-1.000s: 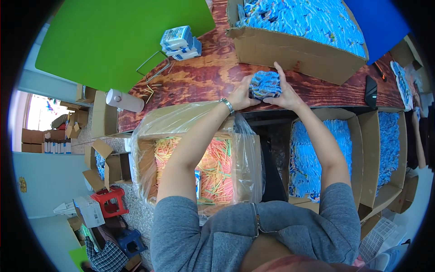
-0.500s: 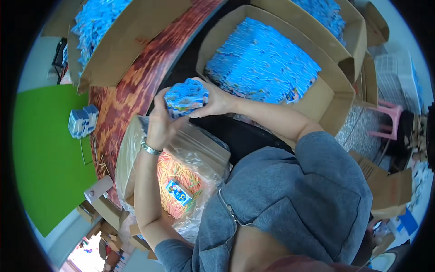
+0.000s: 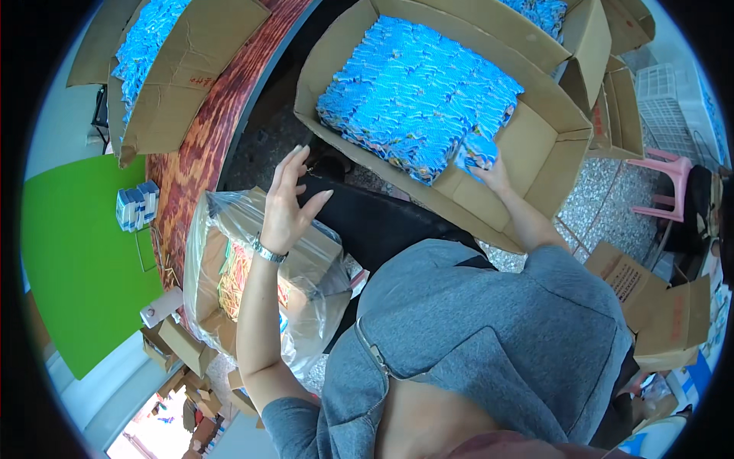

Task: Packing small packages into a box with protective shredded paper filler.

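My right hand [image 3: 495, 174] is closed on a small bundle of blue packets [image 3: 478, 151], inside a large cardboard carton [image 3: 544, 157]. The bundle sits against the near right corner of neat rows of similar blue packets [image 3: 420, 92]; my fingertips are partly hidden by it. My left hand [image 3: 284, 208], with a metal-band watch [image 3: 269, 252] at its wrist, holds nothing. Its fingers are stretched and the thumb stands apart. Below it is a plastic-lined box [image 3: 205, 287] of thin pink, orange and yellow sticks [image 3: 233, 283], partly covered by my left forearm.
A carton [image 3: 172, 96] of blue packets rests on the red-brown patterned tabletop [image 3: 187, 164] at the left. Small blue-and-white boxes [image 3: 138, 206] stand on a green surface [image 3: 88, 260]. To the right are a pink stool [image 3: 665, 183], a white crate [image 3: 659, 96] and an open cardboard box [image 3: 650, 306].
Both hands held the bundle over the plastic-lined box before. My left hand has let go; my right hand has carried the bundle right into the carton.
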### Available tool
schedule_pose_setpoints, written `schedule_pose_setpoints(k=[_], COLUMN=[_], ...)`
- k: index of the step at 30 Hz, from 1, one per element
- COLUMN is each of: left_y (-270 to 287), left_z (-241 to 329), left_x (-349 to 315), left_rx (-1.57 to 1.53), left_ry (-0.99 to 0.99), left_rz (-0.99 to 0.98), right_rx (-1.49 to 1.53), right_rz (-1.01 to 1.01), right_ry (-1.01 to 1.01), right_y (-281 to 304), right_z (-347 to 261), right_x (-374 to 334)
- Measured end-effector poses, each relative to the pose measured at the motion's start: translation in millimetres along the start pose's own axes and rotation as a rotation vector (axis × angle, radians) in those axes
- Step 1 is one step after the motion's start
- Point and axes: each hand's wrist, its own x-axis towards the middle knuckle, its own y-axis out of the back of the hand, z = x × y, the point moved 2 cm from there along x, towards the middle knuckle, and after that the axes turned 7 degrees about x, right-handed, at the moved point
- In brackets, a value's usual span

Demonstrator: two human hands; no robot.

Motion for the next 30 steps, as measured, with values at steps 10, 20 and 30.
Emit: schedule_pose_setpoints(k=[10, 20, 30], left_y=[-32.1, -19.3, 26.4], left_z=[-3.9, -0.5, -9.9], left_x=[-28.0, -33.8, -87.8], left_rx=[-0.089, -0.167, -0.175], left_ry=[0.15, 0.172, 0.203], left_rz=[-0.033, 0.014, 0.151], right_rx=[-0.365, -0.543, -0.763], right_rz=[0.401, 0.612, 0.518], right_ry=[-0.244, -0.574, -0.373], right_y=[-17.5, -22.3, -13.9], right_z=[44.4, 61.1, 35.0], right_x=[25.1, 48.7, 23.2])
